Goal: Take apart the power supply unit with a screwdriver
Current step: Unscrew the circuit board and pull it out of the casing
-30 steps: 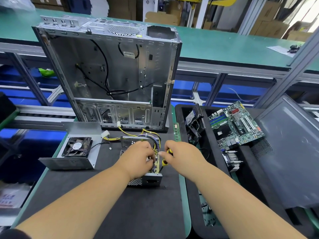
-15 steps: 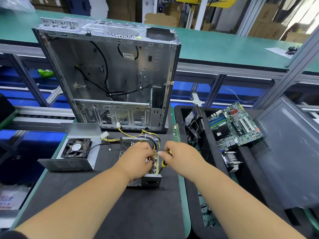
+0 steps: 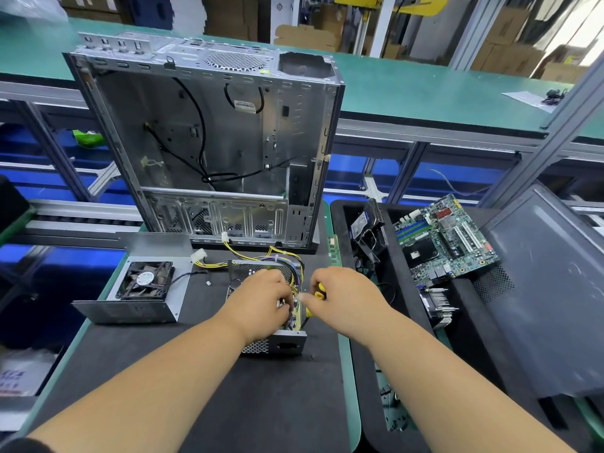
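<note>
- The step in hand looks like freeing the circuit board inside the opened power supply unit [image 3: 273,344] — most likely backing out a board screw, though the screw itself is hidden behind the fingers.
- To do it well, I would keep the screwdriver [image 3: 315,299] square to the screw head and press down firmly while turning, so the tip does not slip into the yellow and purple wires [image 3: 295,266] bunched just beyond the hands.
- The left hand [image 3: 261,300] has its fingers curled down into the unit, on the board or the parts on it; exactly what they pinch cannot be told.
- The right hand [image 3: 346,299] is wrapped round the yellow-and-black screwdriver handle, the shaft running down to the unit's near right corner.
- The two hands sit close together, almost touching.
- The unit lies directly under the left hand and just left of the right hand.
- Its removed cover with the fan [image 3: 143,279] rests well to the left of the left hand — already off.
</note>
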Action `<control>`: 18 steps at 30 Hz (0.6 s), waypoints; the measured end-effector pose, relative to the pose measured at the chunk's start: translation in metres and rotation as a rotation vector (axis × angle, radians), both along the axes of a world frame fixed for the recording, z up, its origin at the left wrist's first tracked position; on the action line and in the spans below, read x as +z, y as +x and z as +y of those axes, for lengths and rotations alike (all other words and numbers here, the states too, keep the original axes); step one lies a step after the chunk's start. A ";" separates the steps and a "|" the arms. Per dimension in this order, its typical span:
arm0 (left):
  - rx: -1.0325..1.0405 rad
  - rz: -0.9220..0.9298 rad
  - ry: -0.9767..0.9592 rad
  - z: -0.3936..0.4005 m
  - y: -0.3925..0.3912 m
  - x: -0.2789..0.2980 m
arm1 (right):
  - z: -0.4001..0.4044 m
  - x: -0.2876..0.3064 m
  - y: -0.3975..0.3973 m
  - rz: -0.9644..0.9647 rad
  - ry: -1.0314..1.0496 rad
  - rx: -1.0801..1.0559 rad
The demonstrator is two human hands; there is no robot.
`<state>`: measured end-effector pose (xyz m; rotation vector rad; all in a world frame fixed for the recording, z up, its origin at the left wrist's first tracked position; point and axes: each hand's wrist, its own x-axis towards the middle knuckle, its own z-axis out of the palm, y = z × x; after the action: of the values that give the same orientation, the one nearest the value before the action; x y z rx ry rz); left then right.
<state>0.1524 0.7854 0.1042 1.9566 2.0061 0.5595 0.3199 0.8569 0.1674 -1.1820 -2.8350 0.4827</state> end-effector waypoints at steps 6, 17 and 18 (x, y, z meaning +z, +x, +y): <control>0.012 -0.020 -0.006 -0.002 0.000 0.001 | 0.002 0.003 -0.001 0.047 -0.082 0.006; 0.010 -0.024 0.001 -0.003 0.001 0.000 | 0.000 0.001 0.002 0.021 -0.006 0.017; 0.015 -0.041 0.000 -0.003 0.000 -0.001 | 0.000 0.001 0.002 0.035 -0.022 0.023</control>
<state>0.1527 0.7821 0.1033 1.9159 1.9976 0.5977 0.3219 0.8573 0.1684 -1.1347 -2.8240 0.5313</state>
